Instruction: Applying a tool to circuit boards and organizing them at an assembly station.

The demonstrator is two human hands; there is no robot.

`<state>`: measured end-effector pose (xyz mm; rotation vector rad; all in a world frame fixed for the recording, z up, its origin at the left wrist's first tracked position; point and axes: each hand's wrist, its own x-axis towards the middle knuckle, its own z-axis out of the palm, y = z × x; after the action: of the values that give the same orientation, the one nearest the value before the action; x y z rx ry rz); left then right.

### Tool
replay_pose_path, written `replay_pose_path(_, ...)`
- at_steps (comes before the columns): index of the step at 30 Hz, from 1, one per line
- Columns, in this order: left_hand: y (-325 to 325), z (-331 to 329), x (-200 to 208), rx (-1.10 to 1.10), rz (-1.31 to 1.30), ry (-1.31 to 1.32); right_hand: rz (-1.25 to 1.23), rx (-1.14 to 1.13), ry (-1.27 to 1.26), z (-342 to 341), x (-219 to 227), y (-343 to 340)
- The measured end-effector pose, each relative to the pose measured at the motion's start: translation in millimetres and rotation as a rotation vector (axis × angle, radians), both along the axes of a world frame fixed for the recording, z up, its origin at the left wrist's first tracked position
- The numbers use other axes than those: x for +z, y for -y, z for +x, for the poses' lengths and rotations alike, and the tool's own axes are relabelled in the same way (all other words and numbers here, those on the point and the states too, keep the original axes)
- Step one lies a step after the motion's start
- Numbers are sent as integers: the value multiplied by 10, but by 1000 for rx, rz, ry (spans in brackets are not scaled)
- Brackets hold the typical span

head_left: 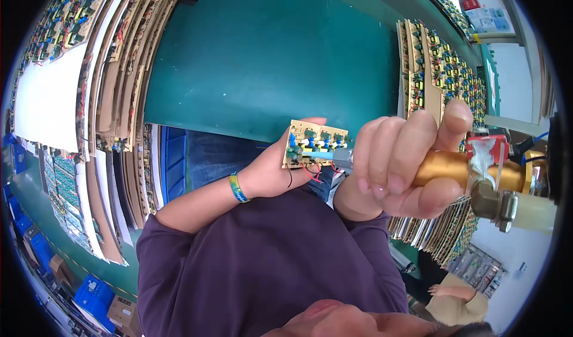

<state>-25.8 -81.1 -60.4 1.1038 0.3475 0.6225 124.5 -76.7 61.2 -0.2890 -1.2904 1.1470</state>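
My left hand (270, 169) grips a small tan circuit board (317, 140) by its left edge. The board carries rows of green, blue and white parts, with thin red and black wires hanging from its lower edge. My right hand (401, 153) is wrapped round a gold, hose-fed nozzle gun (443, 167), its index finger raised off the barrel. The gun's slim pale-blue tip lies over the board's lower part; whether it touches the components, I cannot tell. A brass elbow (484, 198) joins a translucent hose to the gun's rear.
Tall stacks of populated boards (122, 68) with cardboard layers stand at the left. Further board stacks (441, 71) rise at the right of the green tabletop (268, 56). Blue bins (94, 298) sit at the lower left. Another person's arm (456, 292) shows at the lower right.
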Motion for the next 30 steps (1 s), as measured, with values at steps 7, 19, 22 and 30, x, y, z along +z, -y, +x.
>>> replay_pose_path(7,-9,-21,-7,-10,-11,20,7,55,73,-18,13,7)
replay_pose_path(19,10,-19,5,-46,-105,49,20,18,67,-40,4,21)
replay_pose_path(22,29,-12,-8,-46,-116,52,34,33,108,-12,-5,25)
replay_pose_path(30,51,39,-3,26,40,42,68,-21,48,-42,-47,55)
